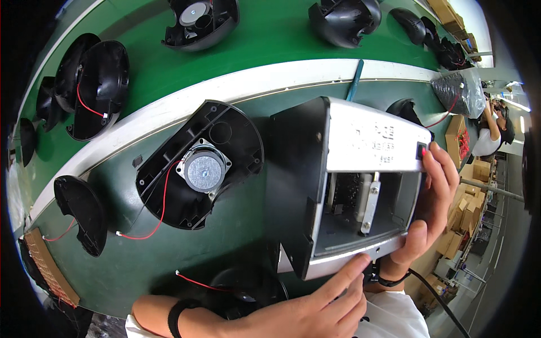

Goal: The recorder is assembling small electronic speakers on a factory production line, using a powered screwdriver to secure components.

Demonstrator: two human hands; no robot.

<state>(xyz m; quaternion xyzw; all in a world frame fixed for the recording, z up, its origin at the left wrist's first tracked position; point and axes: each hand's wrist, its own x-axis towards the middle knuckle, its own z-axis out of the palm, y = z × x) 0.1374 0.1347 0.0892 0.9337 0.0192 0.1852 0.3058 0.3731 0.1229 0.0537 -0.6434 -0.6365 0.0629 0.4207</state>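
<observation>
A boxy black-and-silver machine stands tilted in front of me, with a rocker switch on its silver top. Through its open window a metal bracket shows inside. My right hand grips the machine's right side, fingers by the switch and thumb at the lower corner. My left hand reaches across from below, its index finger stretched to the machine's silver lower edge and the other fingers loosely bent. Left of the machine lies a black half shell with a round speaker and a red wire.
A smaller black shell piece and a brown carton tray are on the left of the bench. Beyond a white rail, several black shells sit on a green belt. Another person is at far right.
</observation>
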